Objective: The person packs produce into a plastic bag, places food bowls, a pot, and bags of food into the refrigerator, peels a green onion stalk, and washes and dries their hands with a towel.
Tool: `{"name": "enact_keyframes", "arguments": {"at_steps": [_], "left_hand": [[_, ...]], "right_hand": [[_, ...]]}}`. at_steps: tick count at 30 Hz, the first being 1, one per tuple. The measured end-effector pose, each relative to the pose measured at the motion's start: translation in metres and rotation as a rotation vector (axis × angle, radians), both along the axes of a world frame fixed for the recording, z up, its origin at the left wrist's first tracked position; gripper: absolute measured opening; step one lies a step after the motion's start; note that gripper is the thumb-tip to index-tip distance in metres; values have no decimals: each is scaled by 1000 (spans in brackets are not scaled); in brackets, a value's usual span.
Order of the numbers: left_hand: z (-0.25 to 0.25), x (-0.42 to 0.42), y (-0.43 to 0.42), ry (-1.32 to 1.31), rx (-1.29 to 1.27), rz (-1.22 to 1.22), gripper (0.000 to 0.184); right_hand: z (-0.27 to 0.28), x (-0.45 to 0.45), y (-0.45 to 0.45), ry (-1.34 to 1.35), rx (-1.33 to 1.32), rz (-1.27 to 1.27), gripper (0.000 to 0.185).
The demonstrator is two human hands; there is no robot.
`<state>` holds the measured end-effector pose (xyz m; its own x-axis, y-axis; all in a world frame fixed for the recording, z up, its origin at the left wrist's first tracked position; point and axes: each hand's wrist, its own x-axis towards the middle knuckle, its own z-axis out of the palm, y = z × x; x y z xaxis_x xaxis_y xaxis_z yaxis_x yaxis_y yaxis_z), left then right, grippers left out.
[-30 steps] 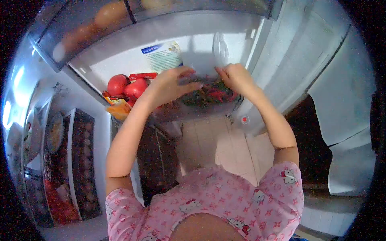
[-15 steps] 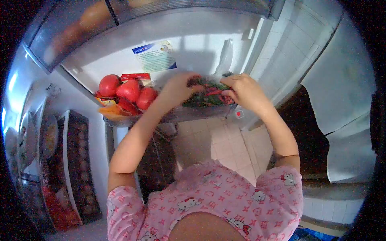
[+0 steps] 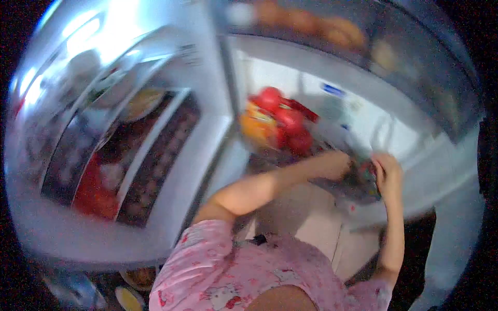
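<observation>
In the door shelf of an open fridge lies a clear plastic bag (image 3: 364,171) with red and green contents, blurred. My left hand (image 3: 337,164) is at the bag's left side, its fingers smeared by motion and partly hidden. At the bag's right side is my right hand (image 3: 386,165), its fingers bent down and pressed together at the plastic; what they pinch is too small to make out. Left of my hands, round red items (image 3: 290,120) and an orange packet (image 3: 258,124) share the shelf.
The lit fridge interior with drawers (image 3: 150,160) fills the left side. An upper door shelf (image 3: 410,67) holding round brownish items (image 3: 311,25) hangs above. Pale floor tiles (image 3: 306,212) show below the door, and a light sheet (image 3: 454,207) hangs at the right.
The view has swung left, so the door shelf now appears further right and more of the fridge interior shows. Both hands have stayed around the bag.
</observation>
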<state>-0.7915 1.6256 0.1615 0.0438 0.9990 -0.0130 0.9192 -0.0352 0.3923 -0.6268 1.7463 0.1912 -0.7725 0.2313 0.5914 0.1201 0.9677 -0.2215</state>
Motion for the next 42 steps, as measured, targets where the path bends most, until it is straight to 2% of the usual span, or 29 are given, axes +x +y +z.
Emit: {"name": "enact_keyframes", "arguments": {"at_steps": [3, 5, 7, 10, 11, 13, 15, 16, 18, 19, 21, 22, 23, 25, 26, 27, 28, 29, 30, 31, 32, 34, 35, 36, 39, 42], "left_hand": [[-6, -5, 9, -99, 50, -7, 18], [6, 7, -5, 187, 176, 24, 16], [-9, 6, 4, 106, 336, 183, 15], [-6, 18, 3, 47, 238, 76, 15], [-9, 20, 4, 53, 266, 77, 16], [-10, 21, 4, 67, 328, 59, 16], [-5, 25, -8, 122, 286, 122, 17], [1, 30, -14, 147, 269, 150, 17], [22, 39, -46, -30, 339, 294, 21], [36, 41, -70, -111, 378, 371, 24], [59, 47, -124, -170, 697, 537, 22], [84, 52, -168, -227, 1000, 501, 21], [97, 54, -199, -274, 1236, 533, 19], [108, 56, -247, -254, 1684, 602, 16], [108, 55, -263, -193, 1890, 660, 14], [105, 54, -279, -56, 2124, 658, 12], [100, 63, -300, 67, 2165, 668, 10], [96, 73, -319, 191, 2197, 677, 8], [91, 87, -329, 146, 2201, 723, 7], [89, 99, -338, 105, 2204, 768, 6], [89, 105, -348, 168, 2175, 759, 6], [89, 119, -367, 280, 2110, 757, 7], [93, 128, -372, 410, 2038, 923, 11], [96, 132, -373, 479, 1984, 982, 11], [91, 149, -393, 683, 1813, 1117, 9], [91, 157, -396, 493, 1962, 1182, 8]], "right_hand": [[-14, 1, 7, 24, 26, -23, 17], [-6, 9, 8, -28, -43, 25, 20], [9, 10, -13, 88, 64, -26, 24], [3, 14, -24, 106, 64, -102, 24], [-12, 8, -16, 32, -29, -64, 25], [-31, 1, 3, 44, -61, -45, 27], [-37, 1, 12, 40, -56, -35, 27], [-37, 2, 12, 130, 47, -68, 28], [-40, 4, 6, 319, 244, -132, 29], [-35, 10, 1, 395, 462, -205, 29], [-44, -8, -27, 753, 210, 162, 33], [-43, -12, -56, 907, 65, 335, 36], [-33, -29, -80, 951, 299, 288, 37], [-10, -78, -139, 1028, 173, 389, 34], [9, -98, -181, 899, -128, 580, 26], [35, -116, -226, 810, -312, 739, 29], [61, -130, -272, 716, -483, 893, 40], [101, -128, -312, 660, -180, 919, 59], [119, -141, -357, 763, -250, 1187, 70], [138, -154, -396, 807, -243, 1332, 76], [153, -161, -433, 828, -169, 1334, 80], [171, -166, -496, 873, -130, 1331, 80], [175, -175, -517, 868, -97, 1310, 77], [179, -189, -530, 861, -62, 1286, 74], [192, -239, -543, 722, -176, 1404, 68], [213, -246, -531, 489, -266, 1306, 70]]}}
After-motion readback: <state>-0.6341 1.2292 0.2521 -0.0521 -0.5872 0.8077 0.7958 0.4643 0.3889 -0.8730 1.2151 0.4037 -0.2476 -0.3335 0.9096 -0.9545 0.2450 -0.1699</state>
